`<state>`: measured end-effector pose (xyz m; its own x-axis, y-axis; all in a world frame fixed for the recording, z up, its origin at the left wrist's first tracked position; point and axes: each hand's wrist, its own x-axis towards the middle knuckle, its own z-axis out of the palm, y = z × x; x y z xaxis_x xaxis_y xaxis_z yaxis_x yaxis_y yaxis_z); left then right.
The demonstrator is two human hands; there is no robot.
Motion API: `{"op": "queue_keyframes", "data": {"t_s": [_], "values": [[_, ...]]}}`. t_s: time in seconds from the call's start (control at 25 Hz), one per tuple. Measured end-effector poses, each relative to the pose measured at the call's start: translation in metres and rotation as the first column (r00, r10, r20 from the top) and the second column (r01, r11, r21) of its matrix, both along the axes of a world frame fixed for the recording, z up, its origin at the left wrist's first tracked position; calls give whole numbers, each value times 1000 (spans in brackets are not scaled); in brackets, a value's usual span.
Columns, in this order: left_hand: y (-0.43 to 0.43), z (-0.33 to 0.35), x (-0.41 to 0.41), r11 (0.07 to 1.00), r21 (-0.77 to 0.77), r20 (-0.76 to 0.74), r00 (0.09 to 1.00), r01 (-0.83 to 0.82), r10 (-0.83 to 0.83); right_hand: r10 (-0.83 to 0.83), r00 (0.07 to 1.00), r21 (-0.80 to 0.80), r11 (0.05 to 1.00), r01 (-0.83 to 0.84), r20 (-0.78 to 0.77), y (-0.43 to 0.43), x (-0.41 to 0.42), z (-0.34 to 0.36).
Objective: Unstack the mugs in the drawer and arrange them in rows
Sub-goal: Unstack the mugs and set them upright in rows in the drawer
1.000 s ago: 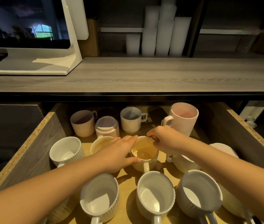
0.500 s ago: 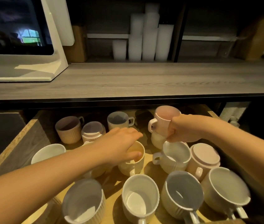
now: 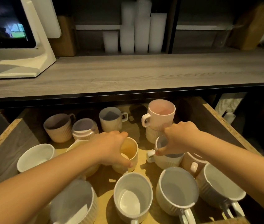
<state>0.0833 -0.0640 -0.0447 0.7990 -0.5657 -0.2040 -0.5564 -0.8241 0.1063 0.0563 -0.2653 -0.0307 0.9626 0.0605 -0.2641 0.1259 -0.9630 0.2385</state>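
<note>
**Mugs in the drawer: one stack left to split**

Along the near edge, four mugs stand mouth-up, roughly in a row. Just beyond them the left hand is clamped over the yellow mug, with the thumb on its near wall and the fingers over the far rim. To the right, the right hand lies over the wide mug with the thumb on its near rim. Its fingers are hidden, so I cannot tell whether it grips. Farther back on the right, the pink mug sits on another mug, the only stack I can see.

My advice is to set the yellow mug in line behind the near row, leaving a gap so the rims do not knock. Then lift the pink mug straight up while steadying the one beneath.
</note>
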Motion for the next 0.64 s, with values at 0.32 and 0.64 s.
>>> {"op": "queue_keyframes", "data": {"t_s": [0.32,0.64], "values": [[3,-4,-3,990,-135,34,999,-35,39,98,985,327,944,-47,-142,-7,1,-3],[4,-6,-6,981,-189,40,998,-40,48,-103,991,122,988,92,90,2,-12,4]]}}
